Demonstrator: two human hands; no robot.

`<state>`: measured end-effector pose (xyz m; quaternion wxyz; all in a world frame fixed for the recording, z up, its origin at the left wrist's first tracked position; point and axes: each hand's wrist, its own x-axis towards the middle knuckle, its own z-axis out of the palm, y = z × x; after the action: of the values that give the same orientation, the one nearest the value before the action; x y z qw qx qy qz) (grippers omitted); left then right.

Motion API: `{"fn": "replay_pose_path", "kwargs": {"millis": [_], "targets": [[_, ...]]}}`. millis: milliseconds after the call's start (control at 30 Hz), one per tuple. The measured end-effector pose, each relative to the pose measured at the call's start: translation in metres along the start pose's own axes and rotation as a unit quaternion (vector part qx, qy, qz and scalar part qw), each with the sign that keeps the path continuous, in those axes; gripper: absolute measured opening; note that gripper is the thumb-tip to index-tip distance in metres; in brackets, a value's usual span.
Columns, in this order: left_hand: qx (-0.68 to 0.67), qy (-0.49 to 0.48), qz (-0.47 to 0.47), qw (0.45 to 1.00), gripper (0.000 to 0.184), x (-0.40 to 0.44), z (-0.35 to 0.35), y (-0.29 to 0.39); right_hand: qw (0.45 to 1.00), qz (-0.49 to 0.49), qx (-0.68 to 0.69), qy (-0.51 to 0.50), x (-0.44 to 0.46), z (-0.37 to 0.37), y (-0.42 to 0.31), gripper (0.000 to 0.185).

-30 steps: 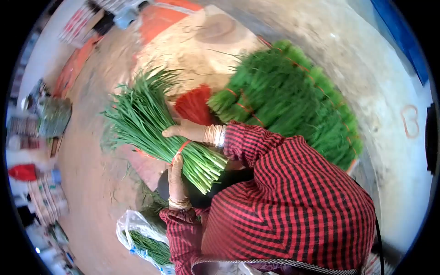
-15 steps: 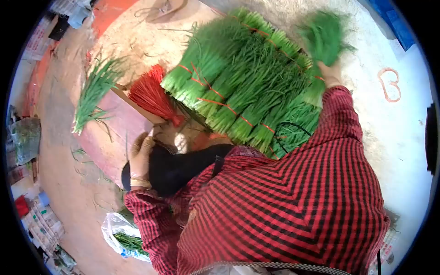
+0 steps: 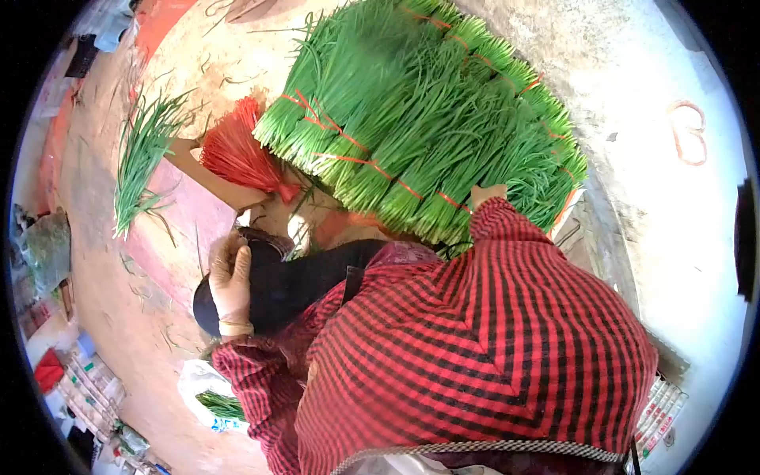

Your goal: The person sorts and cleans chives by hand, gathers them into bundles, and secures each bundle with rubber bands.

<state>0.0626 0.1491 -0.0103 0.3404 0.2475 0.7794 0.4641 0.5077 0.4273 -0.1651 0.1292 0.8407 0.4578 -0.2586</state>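
Observation:
Tied bunches of green chives [image 3: 412, 119] lie side by side in a big pile, bound with thin red ties. At the near right side of this pile, my right hand [image 3: 488, 192] is closed on a bunch of chives, its fingertips sunk among the leaves. My left hand [image 3: 231, 283], in a thin pale glove, is raised by my dark-clad knee [image 3: 293, 281]. Its fingers are curled together, and what they hold, if anything, is too small to make out. A bundle of red ties [image 3: 241, 150] lies between the pile and a pinkish board [image 3: 178, 210].
Loose chives [image 3: 146, 162] lie across the board's far end. A white plastic bag [image 3: 194, 384] with greens sits on the floor at lower left. Bags and packets line the far left edge. A red mark [image 3: 687, 133] shows on the pale floor at right.
My right hand has come down and toward me from the upper right, bringing the bunch of chives onto the pile. My left hand has drawn off the board's edge, and the view has shifted.

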Motion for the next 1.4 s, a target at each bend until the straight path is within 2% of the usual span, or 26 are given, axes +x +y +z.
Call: {"fn": "replay_pose_path", "kwargs": {"millis": [67, 100, 167, 267, 300, 433, 533, 633, 833, 867, 900, 933, 967, 1000, 1033, 1067, 1133, 1200, 1267, 1400], "targets": [[0.007, 0.000, -0.019, 1.000, 0.033, -0.006, 0.010, 0.016, 0.999, -0.030, 0.010, -0.003, 0.013, 0.002, 0.003, 0.079], [0.015, -0.010, -0.010, 1.000, 0.034, -0.007, 0.010, 0.015, 0.997, -0.056, 0.007, -0.060, 0.011, -0.011, 0.006, 0.088], [0.016, -0.012, -0.013, 1.000, 0.033, -0.006, 0.011, 0.015, 0.996, -0.037, 0.018, -0.084, 0.002, -0.019, 0.004, 0.089], [0.030, -0.014, 0.002, 0.999, 0.034, -0.003, 0.011, 0.010, 0.997, -0.037, 0.014, -0.072, 0.036, 0.012, 0.013, 0.088], [0.053, -0.009, 0.003, 0.999, 0.037, -0.002, 0.012, 0.008, 0.998, -0.008, -0.023, -0.057, 0.042, 0.019, 0.008, 0.083], [0.079, -0.006, 0.006, 0.997, 0.040, -0.003, 0.012, 0.005, 0.995, -0.041, -0.030, -0.089, 0.047, 0.011, 0.016, 0.070], [0.070, -0.004, -0.002, 0.998, 0.040, -0.004, 0.007, 0.007, 0.985, -0.081, -0.013, -0.149, 0.046, -0.011, 0.023, 0.060], [-0.002, 0.019, 0.024, 1.000, 0.039, -0.006, 0.004, 0.005, 0.968, -0.100, 0.024, -0.227, 0.047, -0.032, 0.031, 0.051], [0.056, 0.004, 0.006, 0.998, 0.039, -0.004, 0.007, 0.005, 0.942, -0.135, 0.071, -0.299, 0.063, -0.071, 0.030, 0.034], [0.081, 0.007, 0.011, 0.997, 0.038, -0.004, 0.008, 0.006, 0.943, -0.166, 0.050, -0.283, 0.069, -0.077, 0.027, 0.032], [0.105, 0.006, 0.010, 0.994, 0.038, -0.004, 0.007, 0.009, 0.942, -0.236, -0.002, -0.238, 0.082, -0.083, 0.023, 0.029], [0.107, 0.005, 0.011, 0.994, 0.038, -0.005, 0.008, 0.011, 0.914, -0.366, -0.110, -0.136, 0.100, -0.088, 0.023, 0.028], [0.092, 0.009, 0.014, 0.996, 0.037, -0.006, 0.008, 0.012, 0.911, -0.387, -0.133, -0.052, 0.116, -0.095, 0.019, 0.026], [0.078, 0.012, 0.016, 0.997, 0.037, -0.007, 0.008, 0.013, 0.930, -0.355, -0.091, -0.009, 0.125, -0.102, 0.016, 0.025], [0.079, 0.011, 0.017, 0.997, 0.037, -0.008, 0.008, 0.011, 0.980, -0.124, 0.143, -0.063, 0.101, -0.121, -0.005, 0.026], [0.078, 0.014, 0.029, 0.996, 0.037, -0.007, 0.008, 0.008, 0.980, -0.125, 0.144, -0.063, 0.078, -0.138, -0.025, 0.026], [0.078, 0.016, 0.040, 0.996, 0.037, -0.008, 0.008, 0.005, 0.983, -0.179, 0.012, -0.024, 0.042, -0.157, -0.047, 0.035], [0.086, 0.023, 0.023, 0.996, 0.037, -0.010, 0.008, 0.005, 0.964, -0.262, -0.030, 0.033, 0.067, -0.130, -0.041, 0.036], [0.102, 0.022, 0.030, 0.994, 0.038, -0.013, 0.009, 0.012, 0.918, -0.305, -0.251, 0.042, 0.076, -0.120, -0.044, 0.027], [0.099, 0.030, 0.028, 0.994, 0.037, -0.018, 0.009, 0.009, 0.916, -0.287, -0.278, 0.026, 0.075, -0.121, -0.048, 0.022]]}}
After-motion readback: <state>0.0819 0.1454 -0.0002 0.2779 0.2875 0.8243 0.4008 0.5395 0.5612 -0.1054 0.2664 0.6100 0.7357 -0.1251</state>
